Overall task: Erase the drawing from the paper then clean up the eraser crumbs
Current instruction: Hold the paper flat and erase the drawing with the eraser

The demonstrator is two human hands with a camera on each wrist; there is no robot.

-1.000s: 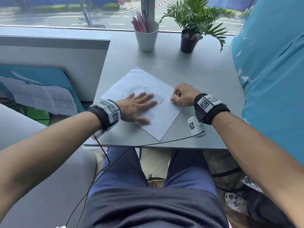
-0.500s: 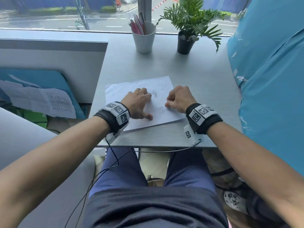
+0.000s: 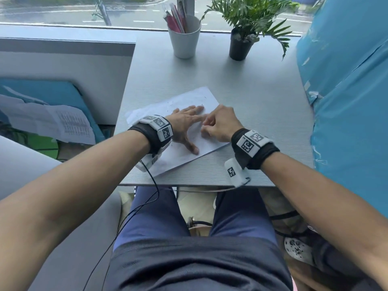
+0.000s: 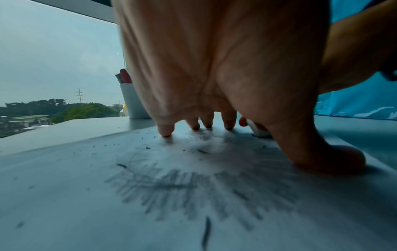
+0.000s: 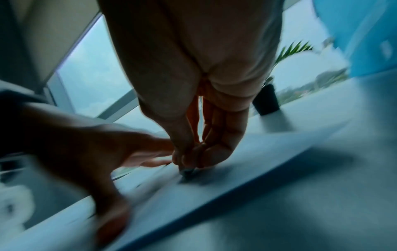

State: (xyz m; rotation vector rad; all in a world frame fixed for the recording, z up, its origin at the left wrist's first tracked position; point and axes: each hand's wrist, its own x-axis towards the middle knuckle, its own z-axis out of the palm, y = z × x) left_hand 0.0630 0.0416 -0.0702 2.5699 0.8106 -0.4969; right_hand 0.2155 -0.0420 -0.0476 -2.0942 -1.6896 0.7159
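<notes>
paper (image 3: pixel 184 152): turned since a second ago, near table edge
left hand (image 3: pixel 184 124): flat again, fingers spread, pinning sheet
right hand (image 3: pixel 220 124): curled, pinching eraser (image 4: pixel 259 131), rubbing
drawing (image 4: pixel 193 186): mostly there; crumbs (image 4: pixel 121 165) scattered, cleanup pending

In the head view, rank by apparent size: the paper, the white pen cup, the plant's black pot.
Largest to smallest as they look:
1. paper, partly covered by the hands
2. white pen cup
3. black pot
Cup and pot stand farther from the camera, so true sizes stay unsure.
</notes>
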